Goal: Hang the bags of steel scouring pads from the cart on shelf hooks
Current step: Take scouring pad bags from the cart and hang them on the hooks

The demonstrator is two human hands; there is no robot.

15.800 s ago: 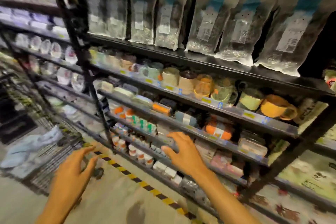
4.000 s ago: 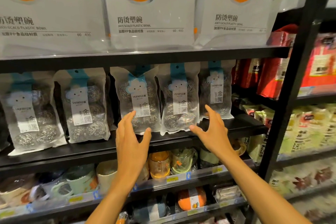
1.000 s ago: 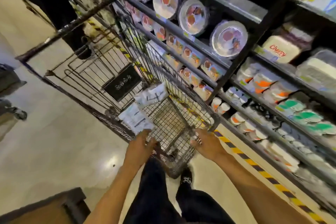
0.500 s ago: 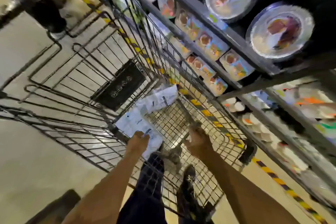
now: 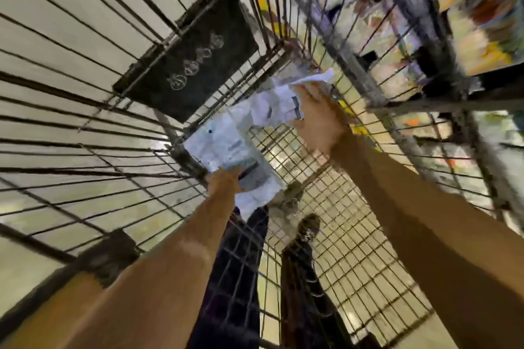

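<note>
Wire cart (image 5: 326, 201) over pale shop floor (image 5: 56, 215), blurred shelves (image 5: 467, 37) at rt.
Both arms reach down inside; two white bags of scouring pads (image 5: 226, 147) lie on mesh bottom by black panel (image 5: 192, 54). Left hand (image 5: 225, 180) on near bag's edge, right hand (image 5: 319, 122) on far bag (image 5: 279, 106); finger spread can't tell, too blurred.

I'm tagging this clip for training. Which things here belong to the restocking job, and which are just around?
Job:
- near bag, left hand on it
- far bag, right hand on it
- wire cart

Just around:
- black placard
- blurred shelf goods
- shoes
</note>
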